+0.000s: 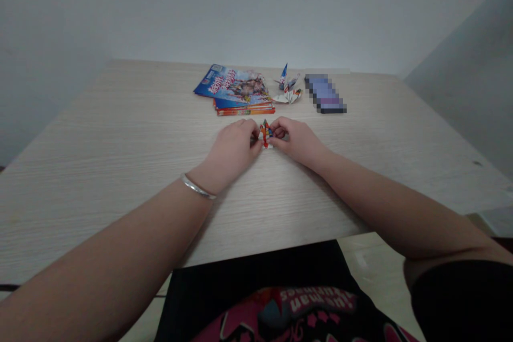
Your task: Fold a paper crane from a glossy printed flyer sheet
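Note:
Between my two hands is a small folded piece of printed paper (265, 134), coloured red, white and green. My left hand (236, 144) pinches its left side between thumb and fingers; a silver bangle sits on that wrist. On the other side, my right hand (294, 138) grips the paper's right edge with its fingers curled. Both hands rest low over the table, and parts of the fold are hidden behind the fingers. Just beyond lie folded paper cranes (287, 85), one blue and one mostly white.
A stack of colourful printed booklets (236, 88) lies beyond my left hand. To the right of the cranes is a phone (324, 93) with a blurred screen. The pale wood-grain table (120, 133) meets a white wall at its far edge.

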Demonstrator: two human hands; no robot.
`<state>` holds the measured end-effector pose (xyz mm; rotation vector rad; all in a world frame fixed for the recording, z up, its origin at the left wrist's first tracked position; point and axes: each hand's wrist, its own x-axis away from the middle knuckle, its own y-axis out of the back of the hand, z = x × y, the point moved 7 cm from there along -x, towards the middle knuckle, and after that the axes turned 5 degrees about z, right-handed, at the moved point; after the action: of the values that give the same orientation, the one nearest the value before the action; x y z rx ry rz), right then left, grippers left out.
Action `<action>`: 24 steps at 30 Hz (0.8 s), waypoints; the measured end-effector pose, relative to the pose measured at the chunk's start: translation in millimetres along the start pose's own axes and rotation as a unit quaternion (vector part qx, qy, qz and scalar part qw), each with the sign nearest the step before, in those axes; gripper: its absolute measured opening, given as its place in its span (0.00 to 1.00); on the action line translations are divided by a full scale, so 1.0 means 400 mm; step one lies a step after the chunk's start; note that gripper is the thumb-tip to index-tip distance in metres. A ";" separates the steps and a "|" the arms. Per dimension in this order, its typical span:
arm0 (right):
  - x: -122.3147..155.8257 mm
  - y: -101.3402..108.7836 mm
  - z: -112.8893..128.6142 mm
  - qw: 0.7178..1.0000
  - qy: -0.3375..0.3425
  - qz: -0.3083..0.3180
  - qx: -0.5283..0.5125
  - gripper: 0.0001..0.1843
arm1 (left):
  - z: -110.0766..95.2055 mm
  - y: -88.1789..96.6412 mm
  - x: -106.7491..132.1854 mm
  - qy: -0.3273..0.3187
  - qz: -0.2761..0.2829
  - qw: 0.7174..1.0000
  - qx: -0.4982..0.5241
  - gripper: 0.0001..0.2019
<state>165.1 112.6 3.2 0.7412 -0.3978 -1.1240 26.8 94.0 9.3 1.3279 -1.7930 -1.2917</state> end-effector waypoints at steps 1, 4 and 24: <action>0.000 0.001 -0.001 1.000 -0.003 -0.002 -0.007 0.09 | 0.002 0.001 0.002 0.003 -0.007 1.000 0.019 0.05; 0.003 0.006 -0.005 1.000 -0.003 -0.020 -0.016 0.12 | 0.003 0.003 0.010 -0.001 -0.029 0.997 0.078 0.16; 0.007 -0.010 0.012 0.975 0.143 -0.039 0.165 0.11 | -0.008 0.000 0.018 -0.032 -0.009 0.999 -0.013 0.12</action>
<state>160.6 107.4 3.6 1.2037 -0.3163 -1.0152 27.0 86.2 9.9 1.3043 -1.8052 -1.3778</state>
